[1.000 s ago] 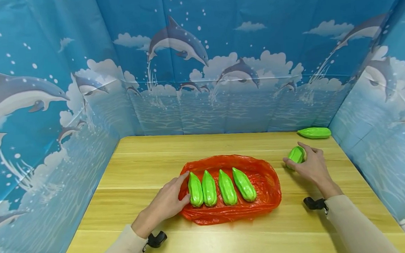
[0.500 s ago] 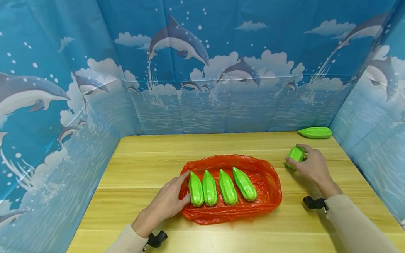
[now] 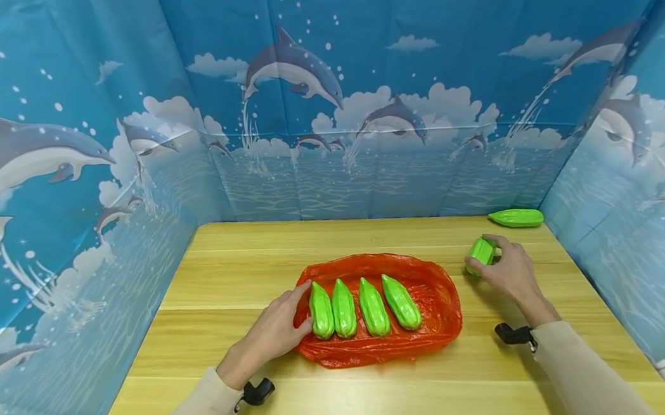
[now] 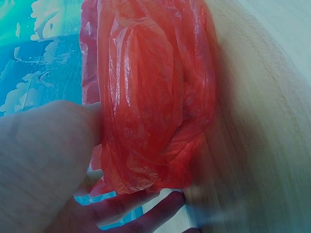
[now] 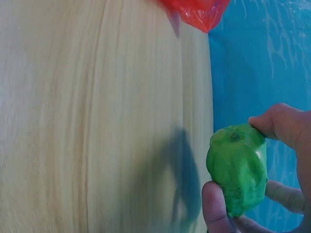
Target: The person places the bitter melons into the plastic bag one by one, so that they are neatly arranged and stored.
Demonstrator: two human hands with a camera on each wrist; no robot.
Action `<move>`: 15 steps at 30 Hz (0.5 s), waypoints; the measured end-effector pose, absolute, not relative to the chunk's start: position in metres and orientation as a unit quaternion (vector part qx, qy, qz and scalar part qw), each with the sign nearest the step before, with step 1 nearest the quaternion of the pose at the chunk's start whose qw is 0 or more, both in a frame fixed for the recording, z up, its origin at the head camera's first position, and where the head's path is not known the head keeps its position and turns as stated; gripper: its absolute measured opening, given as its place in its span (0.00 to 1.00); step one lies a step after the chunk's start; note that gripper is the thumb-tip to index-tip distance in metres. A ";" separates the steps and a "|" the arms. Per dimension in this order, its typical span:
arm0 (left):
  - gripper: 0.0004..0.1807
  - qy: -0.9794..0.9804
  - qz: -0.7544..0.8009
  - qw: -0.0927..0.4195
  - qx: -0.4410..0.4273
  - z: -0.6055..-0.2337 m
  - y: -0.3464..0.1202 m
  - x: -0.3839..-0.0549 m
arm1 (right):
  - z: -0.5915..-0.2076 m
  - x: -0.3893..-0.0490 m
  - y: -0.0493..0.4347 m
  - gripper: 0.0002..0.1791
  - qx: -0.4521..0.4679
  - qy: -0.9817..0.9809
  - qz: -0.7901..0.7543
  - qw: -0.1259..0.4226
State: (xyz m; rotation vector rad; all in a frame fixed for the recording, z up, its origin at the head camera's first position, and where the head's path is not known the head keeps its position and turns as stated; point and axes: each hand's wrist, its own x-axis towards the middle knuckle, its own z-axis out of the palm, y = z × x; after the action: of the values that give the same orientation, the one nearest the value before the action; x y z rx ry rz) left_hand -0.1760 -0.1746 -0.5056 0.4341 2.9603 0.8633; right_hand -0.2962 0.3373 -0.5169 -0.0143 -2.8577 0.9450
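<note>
In the head view my right hand (image 3: 508, 275) grips a green ribbed gourd (image 3: 480, 254) between thumb and fingers, above the right part of the table. The right wrist view shows the blunt end of this gourd (image 5: 237, 167) facing the camera, its shadow on the wood. My left hand (image 3: 271, 325) holds the left end of an open red plastic bag (image 3: 375, 352), thumb and forefinger over its rim. Inside the bag several similar gourds (image 3: 373, 310) lie side by side, tips pointing away. From the left wrist, the crumpled bag end (image 4: 146, 97) hides the gourds.
Another green gourd (image 3: 516, 218) lies at the back right corner of the wooden table (image 3: 233, 264). Blue dolphin-print sheets (image 3: 330, 169) stand along the back and both sides.
The right hand has closed its fingers more firmly round the gourd and shifted slightly left with it. My left hand, the bag and the gourds inside stay put.
</note>
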 end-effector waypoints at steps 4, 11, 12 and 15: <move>0.42 0.951 0.278 0.016 0.138 -0.506 -0.174 -0.175 | -0.513 -0.293 0.332 0.50 0.001 -0.947 0.315 0.069; 0.42 0.951 0.280 0.017 0.133 -0.506 -0.175 -0.175 | -0.509 -0.290 0.326 0.49 0.017 -0.946 0.313 0.083; 0.42 0.951 0.279 0.017 0.134 -0.506 -0.175 -0.175 | -0.509 -0.290 0.325 0.49 0.020 -0.946 0.312 0.086; 0.42 0.951 0.279 0.017 0.135 -0.506 -0.174 -0.175 | -0.507 -0.289 0.323 0.48 0.027 -0.946 0.309 0.094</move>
State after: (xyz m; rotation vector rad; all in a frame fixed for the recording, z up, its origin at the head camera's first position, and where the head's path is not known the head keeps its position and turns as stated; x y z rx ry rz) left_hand -0.1751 -0.1744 -0.5056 0.4183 2.9554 0.8674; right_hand -0.2895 0.3227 -0.5074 0.0805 -2.8061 0.9164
